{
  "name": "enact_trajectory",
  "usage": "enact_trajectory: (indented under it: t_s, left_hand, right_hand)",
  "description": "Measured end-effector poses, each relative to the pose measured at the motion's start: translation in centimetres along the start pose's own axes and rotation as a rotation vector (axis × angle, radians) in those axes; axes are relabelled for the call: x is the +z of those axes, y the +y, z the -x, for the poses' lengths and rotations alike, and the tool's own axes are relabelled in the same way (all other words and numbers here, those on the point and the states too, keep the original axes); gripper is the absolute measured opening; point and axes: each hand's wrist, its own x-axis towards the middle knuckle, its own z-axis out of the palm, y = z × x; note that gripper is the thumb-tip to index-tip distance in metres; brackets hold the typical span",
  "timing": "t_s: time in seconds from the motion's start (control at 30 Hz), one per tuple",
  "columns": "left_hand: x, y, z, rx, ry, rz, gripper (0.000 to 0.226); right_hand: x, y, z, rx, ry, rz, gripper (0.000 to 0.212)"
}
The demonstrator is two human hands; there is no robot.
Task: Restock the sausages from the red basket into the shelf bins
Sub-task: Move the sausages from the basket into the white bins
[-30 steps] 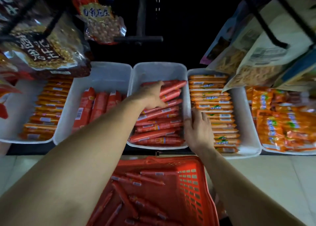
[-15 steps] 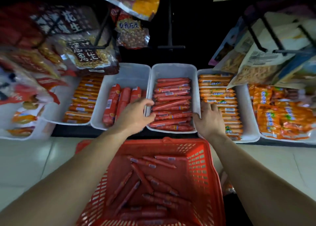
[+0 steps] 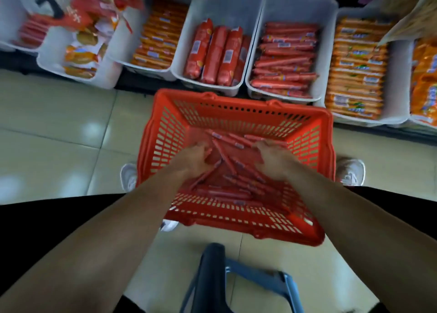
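Note:
The red basket (image 3: 236, 104) sits on the floor in front of me with several thin red sausages (image 3: 227, 159) loose in its bottom. My left hand (image 3: 191, 162) and my right hand (image 3: 275, 162) are both down inside it, fingers bent onto the sausages. Motion blur hides whether either hand holds any. Just beyond the basket, a white shelf bin (image 3: 300, 5) holds stacked thin red sausages (image 3: 283, 59) of the same kind. To its left, another white bin (image 3: 227, 2) holds thick red sausages (image 3: 212, 52).
Bins of orange-wrapped sausages (image 3: 158, 36) (image 3: 357, 69) flank the two red ones, with snack bags (image 3: 80, 40) further left. My white shoes (image 3: 128, 176) (image 3: 350, 170) stand either side of the basket on the tiled floor. A blue metal frame (image 3: 212, 277) lies below the basket.
Both hands have left the shelf bins and dropped into the red basket. My view has tilted down from the shelf to the basket and floor.

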Motion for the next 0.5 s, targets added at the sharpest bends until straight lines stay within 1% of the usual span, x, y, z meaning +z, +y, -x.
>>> enact_trajectory:
  t_s: [0.03,0.1,0.13,0.17,0.27,0.3,0.33,0.4,0.43,0.5]
  left_hand:
    - [0.9,-0.7,-0.1,-0.041,-0.026,-0.017,0.065]
    - [2.5,-2.1,-0.6,-0.110,-0.058,-0.036,0.079]
    - [3.4,-2.8,-1.0,-0.135,-0.066,-0.046,0.086]
    - [4.2,-3.5,-1.3,-0.149,-0.068,-0.066,0.095]
    - [6.3,-5.2,-2.3,-0.160,-0.124,-0.138,0.122]
    - [6.9,-5.6,-2.6,-0.162,-0.158,-0.163,0.131]
    - [7.4,-5.8,-2.9,-0.160,-0.195,-0.195,0.137]
    - [8.1,-5.7,-3.2,-0.163,-0.265,-0.267,0.146]
    - [8.5,-5.6,-3.4,-0.167,-0.283,-0.294,0.148]
    - [9.2,-5.3,-3.8,-0.163,-0.268,-0.328,0.150]
  right_hand:
    - [1.4,0.5,-0.6,0.052,-0.077,0.009,0.064]
    - [3.9,1.4,-1.7,0.125,-0.157,0.028,0.070]
    - [5.1,1.8,-2.1,0.148,-0.189,0.033,0.076]
    - [6.3,2.0,-2.5,0.162,-0.216,0.037,0.087]
    - [9.2,1.9,-3.0,0.170,-0.284,0.045,0.131]
    - [10.1,1.6,-3.1,0.163,-0.287,0.048,0.140]
    - [10.9,1.3,-3.0,0.155,-0.278,0.050,0.144]
    - [12.2,1.0,-2.9,0.143,-0.237,0.048,0.145]
    - [12.5,0.9,-2.9,0.131,-0.210,0.048,0.144]
    - [12.8,1.1,-2.8,0.083,-0.147,0.065,0.142]
